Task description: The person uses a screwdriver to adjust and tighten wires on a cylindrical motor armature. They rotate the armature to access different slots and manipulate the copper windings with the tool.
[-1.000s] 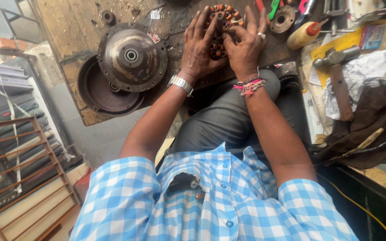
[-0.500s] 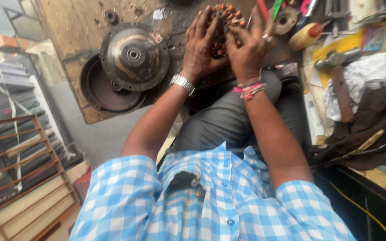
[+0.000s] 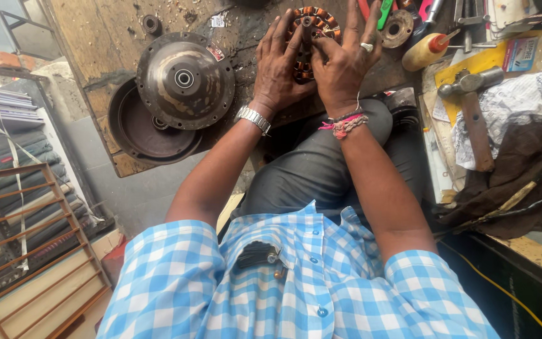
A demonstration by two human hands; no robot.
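Gripping a copper-wound motor stator [image 3: 313,37] at the far middle of the wooden counter [image 3: 95,37], the left hand [image 3: 278,66] is cupping its left side while the right hand [image 3: 343,66] is pinching near its central shaft. Two round metal housing covers [image 3: 180,81] are lying detached to the left, so reassembly looks undone. A hammer [image 3: 472,107] and glue bottle [image 3: 426,51] are crowding the right; the near counter edge is probably close under the wrists
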